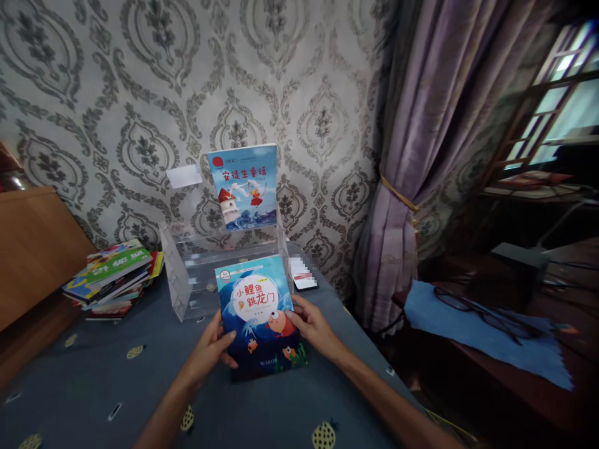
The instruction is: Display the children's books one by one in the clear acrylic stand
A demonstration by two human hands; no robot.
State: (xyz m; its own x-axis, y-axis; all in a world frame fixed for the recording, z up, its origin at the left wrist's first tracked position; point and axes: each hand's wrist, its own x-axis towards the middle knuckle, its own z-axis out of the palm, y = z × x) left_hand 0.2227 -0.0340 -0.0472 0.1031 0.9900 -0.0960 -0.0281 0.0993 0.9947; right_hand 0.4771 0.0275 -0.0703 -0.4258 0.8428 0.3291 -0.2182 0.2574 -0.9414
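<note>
Between my two hands is a blue children's book [259, 340], its cover showing a leaping orange fish and red Chinese lettering. My left hand [213, 343] grips its left edge, thumb over the cover. On the opposite edge my right hand [309, 321] holds it the same way, near the middle of the side. Just behind the held book stands a clear acrylic rack [175, 274], partly covered by it. A second blue book [250, 187], with a red-roofed tower and waves on its cover, stands upright at the rack's back.
Several stacked books [116, 280] lie to the left, beside a wooden panel [42, 243]. A phone-like flat object [306, 287] lies right of the rack. Glasses [482, 312] rest on a blue cloth [430, 305] at the right, past the table edge.
</note>
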